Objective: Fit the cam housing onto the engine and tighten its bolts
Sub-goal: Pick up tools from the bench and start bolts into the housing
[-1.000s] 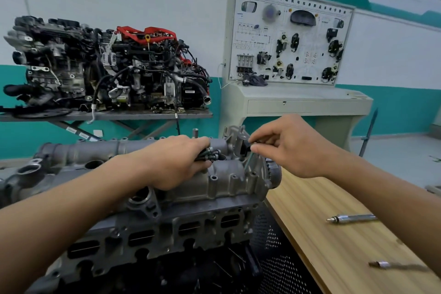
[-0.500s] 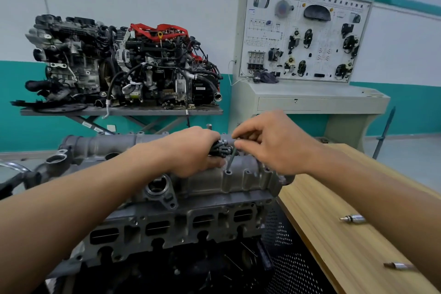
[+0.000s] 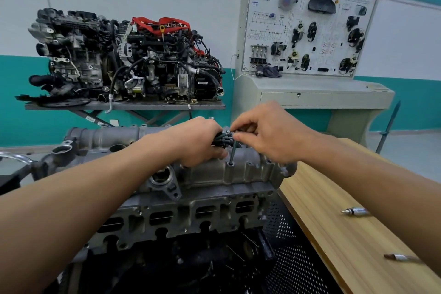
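the housing (image 3: 238, 172) sits on the engine (image 3: 191, 217), in the middle. the right hand (image 3: 269, 136) pinches the top of one bolt (image 3: 232, 154) with its fingers (image 3: 243, 126); the bolt stands in a hole (image 3: 231, 164). at 9 o'clock of it, the left hand (image 3: 198, 141) is curled round a bunch of bolts (image 3: 220, 139). if the bolt leans, it may go in crooked and hurt the threads. a loose one may slip from the bunch into the big round opening (image 3: 162, 175). the housing is rough gray metal; the bolts are dark and thin.
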A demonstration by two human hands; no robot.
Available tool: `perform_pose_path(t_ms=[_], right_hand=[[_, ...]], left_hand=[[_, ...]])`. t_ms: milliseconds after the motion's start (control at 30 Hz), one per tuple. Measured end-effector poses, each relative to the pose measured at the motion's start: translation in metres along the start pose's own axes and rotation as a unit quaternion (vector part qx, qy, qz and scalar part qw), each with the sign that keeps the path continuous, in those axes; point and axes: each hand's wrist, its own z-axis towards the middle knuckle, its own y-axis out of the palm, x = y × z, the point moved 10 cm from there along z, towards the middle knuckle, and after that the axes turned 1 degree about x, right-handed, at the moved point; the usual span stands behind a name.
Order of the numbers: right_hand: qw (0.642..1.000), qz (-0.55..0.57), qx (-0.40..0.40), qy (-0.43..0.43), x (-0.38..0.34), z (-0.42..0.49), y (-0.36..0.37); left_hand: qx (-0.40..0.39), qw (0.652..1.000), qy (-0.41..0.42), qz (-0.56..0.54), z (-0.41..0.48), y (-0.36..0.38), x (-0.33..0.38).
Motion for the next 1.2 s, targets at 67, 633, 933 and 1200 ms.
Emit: perform_pose_path(t_ms=[67, 633, 933, 1200], right_hand=[[1.000, -0.006, -0.002, 0.001, 0.002, -0.002, 0.003], [0.997, -0.005, -0.037, 0.072, 0.018, -0.014, 0.046], [0.977, -0.148, -0.146, 0.041, 0.010, 0.000, 0.052], [0.959, -0.228, -0.165, 0.042, 0.013, 0.002, 0.055]], left_hand=[[0.004, 1.000, -0.001, -0.006, -0.001, -0.001, -0.001], [-0.002, 0.990, -0.029, -0.141, -0.001, -0.003, -0.013], [-0.029, 0.978, -0.052, -0.198, 0.005, 0.001, -0.024], [-0.003, 0.963, -0.088, -0.255, 0.005, 0.002, -0.036]])
